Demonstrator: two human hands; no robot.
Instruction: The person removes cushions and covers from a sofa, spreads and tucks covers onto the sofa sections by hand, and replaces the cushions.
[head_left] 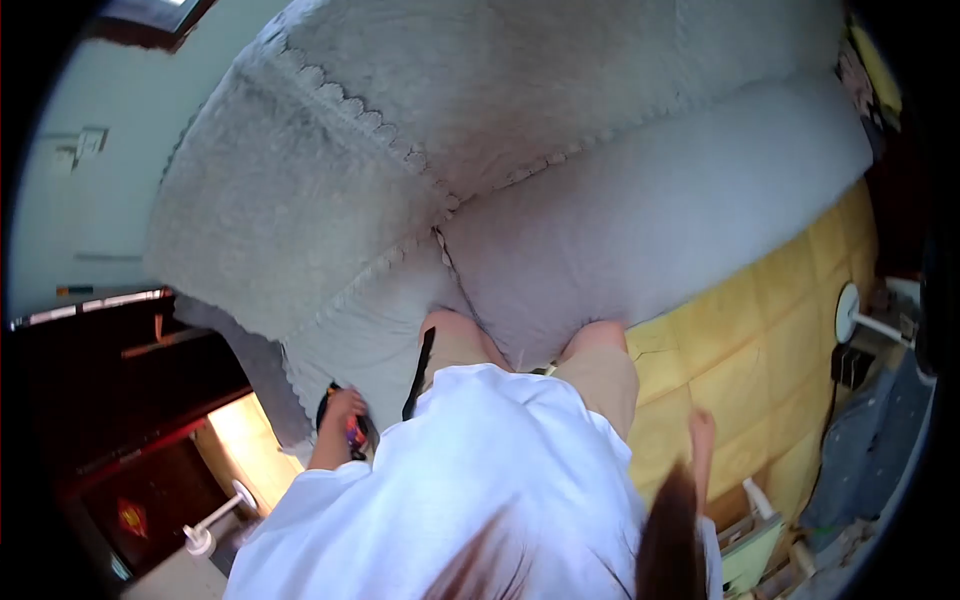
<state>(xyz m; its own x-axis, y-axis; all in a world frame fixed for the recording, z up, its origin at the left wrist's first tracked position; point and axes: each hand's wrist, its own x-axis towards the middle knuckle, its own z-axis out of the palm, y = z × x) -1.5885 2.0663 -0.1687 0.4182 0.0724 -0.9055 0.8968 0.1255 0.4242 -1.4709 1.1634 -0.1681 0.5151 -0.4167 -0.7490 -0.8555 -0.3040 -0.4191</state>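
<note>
My left hand [347, 403] is closed around a dark item with orange and purple patterning [357, 436], which looks like a bundle of cloth; its exact kind is unclear. Both lie against the lower left of a grey plush cover [290, 210] with scalloped edging. Down at my right side, my right hand [702, 425] hangs over the yellow tiled floor [750, 350], apart from the cover. Its fingers are too small and turned away to make out. My knees are up against a smooth grey cushion-like section [650, 210].
A white round-based stand [848, 312] and blue-grey fabric [865, 440] are at the right. A pale green box-like piece [750, 550] stands at lower right. Dark red furniture [140, 390] and another white stand [220, 515] are at the left.
</note>
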